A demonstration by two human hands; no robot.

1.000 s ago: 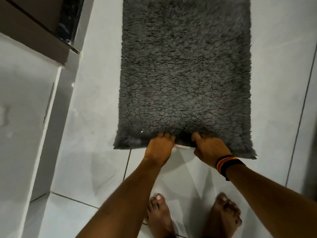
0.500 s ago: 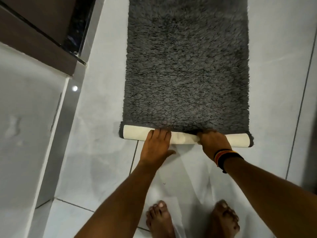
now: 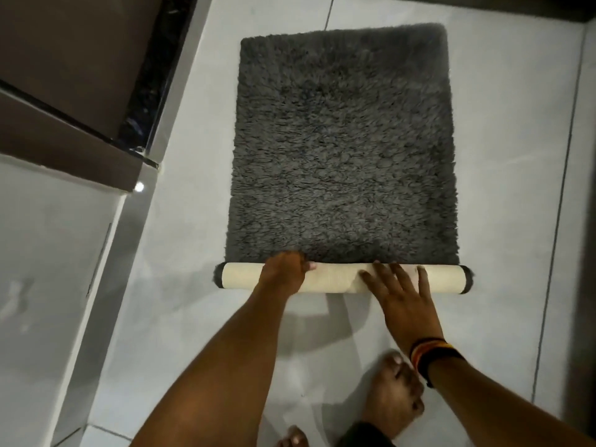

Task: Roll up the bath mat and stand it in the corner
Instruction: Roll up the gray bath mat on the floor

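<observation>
A shaggy dark grey bath mat [image 3: 342, 146] lies flat on the pale tiled floor. Its near end is wound into a thin roll [image 3: 335, 277] with the cream backing outward. My left hand [image 3: 285, 272] curls over the roll left of its middle, fingers wrapped onto the far side. My right hand [image 3: 403, 295] rests flat on the roll to the right, fingers spread, with a striped band on the wrist.
A dark brown cabinet [image 3: 74, 75] with a shiny metal edge stands at the left above a white panel [image 3: 48, 269]. A dark wall base [image 3: 483, 8] runs along the top right. My bare feet [image 3: 393, 395] stand just behind the roll.
The mat's near edge was lifted, folded over and rolled away from me, so the cream backing now shows as a roll. My right hand went from gripping to lying flat.
</observation>
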